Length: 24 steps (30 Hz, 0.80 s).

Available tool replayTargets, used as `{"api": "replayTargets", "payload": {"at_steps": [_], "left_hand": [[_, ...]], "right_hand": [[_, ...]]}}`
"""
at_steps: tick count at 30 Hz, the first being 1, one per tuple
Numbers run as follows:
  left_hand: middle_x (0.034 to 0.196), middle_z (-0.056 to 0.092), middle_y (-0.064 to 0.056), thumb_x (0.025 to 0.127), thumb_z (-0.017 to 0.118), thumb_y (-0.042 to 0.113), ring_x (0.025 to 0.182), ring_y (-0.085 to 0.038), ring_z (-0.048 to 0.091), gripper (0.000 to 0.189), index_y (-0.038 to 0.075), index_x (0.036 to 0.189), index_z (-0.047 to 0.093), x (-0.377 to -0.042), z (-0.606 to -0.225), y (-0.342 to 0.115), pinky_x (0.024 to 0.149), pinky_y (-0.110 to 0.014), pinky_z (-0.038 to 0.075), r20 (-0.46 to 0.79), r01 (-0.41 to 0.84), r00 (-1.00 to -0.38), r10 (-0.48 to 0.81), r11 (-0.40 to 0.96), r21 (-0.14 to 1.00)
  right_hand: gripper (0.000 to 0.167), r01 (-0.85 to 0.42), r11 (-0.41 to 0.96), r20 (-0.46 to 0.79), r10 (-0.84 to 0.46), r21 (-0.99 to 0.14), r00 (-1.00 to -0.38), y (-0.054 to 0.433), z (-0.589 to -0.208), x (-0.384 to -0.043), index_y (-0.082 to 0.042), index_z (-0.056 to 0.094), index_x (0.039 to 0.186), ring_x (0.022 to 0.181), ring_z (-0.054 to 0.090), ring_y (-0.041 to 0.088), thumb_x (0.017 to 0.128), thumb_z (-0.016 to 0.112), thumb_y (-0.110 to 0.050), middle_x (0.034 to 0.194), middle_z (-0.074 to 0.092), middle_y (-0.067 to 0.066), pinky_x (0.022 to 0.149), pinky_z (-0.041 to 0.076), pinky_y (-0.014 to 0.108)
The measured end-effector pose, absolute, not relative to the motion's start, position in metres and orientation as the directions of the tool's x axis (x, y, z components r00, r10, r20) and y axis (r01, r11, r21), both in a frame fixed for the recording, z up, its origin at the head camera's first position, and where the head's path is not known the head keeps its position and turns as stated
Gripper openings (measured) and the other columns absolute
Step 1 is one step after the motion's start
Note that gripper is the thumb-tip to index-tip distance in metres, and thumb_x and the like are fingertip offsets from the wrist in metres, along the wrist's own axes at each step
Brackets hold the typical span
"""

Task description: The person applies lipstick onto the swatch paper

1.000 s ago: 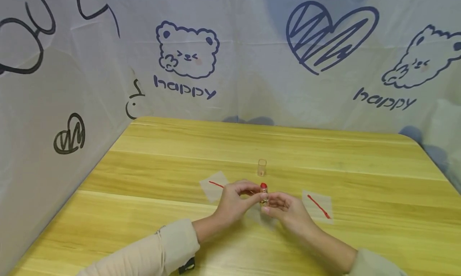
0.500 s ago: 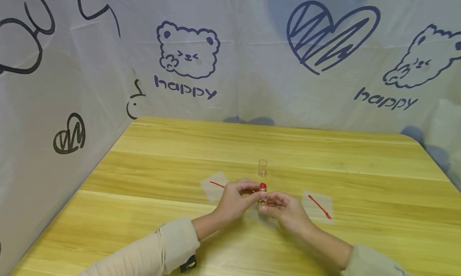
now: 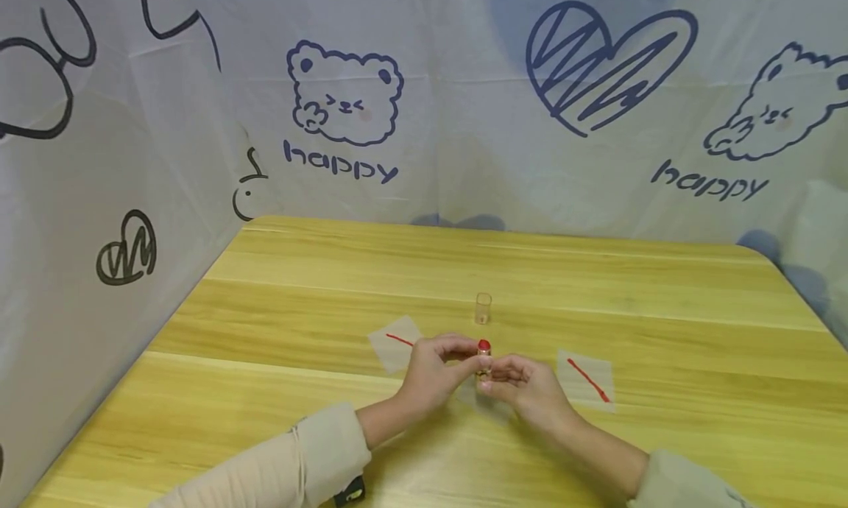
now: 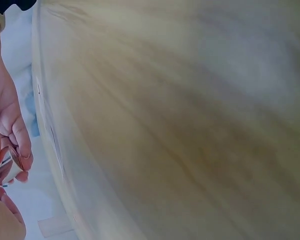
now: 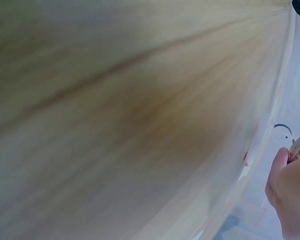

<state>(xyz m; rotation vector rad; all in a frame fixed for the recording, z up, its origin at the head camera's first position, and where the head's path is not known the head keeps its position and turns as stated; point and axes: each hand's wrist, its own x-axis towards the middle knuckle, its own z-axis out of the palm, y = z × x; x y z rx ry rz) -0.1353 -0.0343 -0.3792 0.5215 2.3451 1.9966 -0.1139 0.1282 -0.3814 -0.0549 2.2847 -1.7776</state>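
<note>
A lipstick (image 3: pixel 484 350) with a red tip stands roughly upright between both hands in the head view. My left hand (image 3: pixel 433 368) pinches its tube from the left, thumb across the front. Lower down, the thumb and fingers of my right hand (image 3: pixel 533 390) grip the base from the right. In the left wrist view, the shiny end of the lipstick (image 4: pixel 7 167) shows among the fingers at the left edge. The right wrist view catches its pale base (image 5: pixel 295 146) beside the right hand (image 5: pixel 290 185). A clear cap (image 3: pixel 483 309) sits on the table just beyond the hands.
One paper square (image 3: pixel 395 350) with a red stroke lies left of the hands, partly covered. Another marked square (image 3: pixel 586 381) lies at right. A third pale square (image 3: pixel 483 405) is under the hands. Drawn-on cloth (image 3: pixel 464 125) hangs behind the wooden table (image 3: pixel 344 258).
The lipstick's red tip sits slightly lower in the head view and shows more of its slanted face. Both hands keep nearly the same place and hold.
</note>
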Motion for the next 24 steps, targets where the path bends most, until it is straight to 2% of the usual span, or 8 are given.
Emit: {"api": "replayTargets", "payload": {"at_steps": [10, 14, 20, 24], "left_hand": [[0.086, 0.071, -0.017, 0.075, 0.077, 0.012, 0.077, -0.017, 0.066, 0.019, -0.002, 0.086, 0.071, -0.133, -0.382, -0.029, 0.067, -0.017, 0.054, 0.186, 0.205, -0.973, 0.138, 0.142, 0.968], [0.086, 0.071, -0.018, 0.074, 0.078, 0.013, 0.075, -0.014, 0.065, 0.020, -0.002, 0.086, 0.070, -0.132, -0.380, -0.029, 0.067, -0.016, 0.053, 0.178, 0.195, -0.975, 0.131, 0.137, 0.971], [0.096, 0.069, -0.019, 0.078, 0.073, 0.009, 0.085, -0.019, 0.066, 0.022, -0.004, 0.095, 0.068, -0.135, -0.381, -0.035, 0.074, -0.016, 0.053, 0.157, 0.184, -0.962, 0.225, 0.106, 0.977], [0.100, 0.066, -0.024, 0.081, 0.070, 0.005, 0.086, -0.012, 0.065, 0.024, -0.009, 0.100, 0.065, -0.139, -0.381, -0.040, 0.076, -0.018, 0.054, 0.160, 0.188, -0.932, 0.326, 0.058, 0.980]], "right_hand": [[0.027, 0.128, 0.253, -0.161, -0.115, -0.959, -0.980, 0.125, -0.381, -0.112, 0.005, 0.063, 0.101, 0.087, 0.063, 0.012, 0.078, 0.072, -0.007, 0.096, 0.069, 0.010, 0.075, 0.053, 0.018], [0.027, 0.133, 0.267, -0.165, -0.103, -0.955, -0.981, 0.124, -0.379, -0.112, 0.004, 0.063, 0.099, 0.086, 0.062, 0.012, 0.077, 0.073, -0.007, 0.095, 0.069, 0.009, 0.075, 0.052, 0.018], [0.033, 0.107, 0.250, -0.154, -0.176, -0.962, -0.972, 0.129, -0.379, -0.113, 0.007, 0.062, 0.106, 0.085, 0.064, 0.011, 0.080, 0.072, -0.011, 0.098, 0.069, 0.013, 0.073, 0.054, 0.020], [0.035, 0.072, 0.257, -0.131, -0.221, -0.964, -0.966, 0.131, -0.379, -0.114, 0.008, 0.061, 0.107, 0.084, 0.064, 0.010, 0.081, 0.072, -0.014, 0.098, 0.069, 0.015, 0.072, 0.054, 0.020]]}}
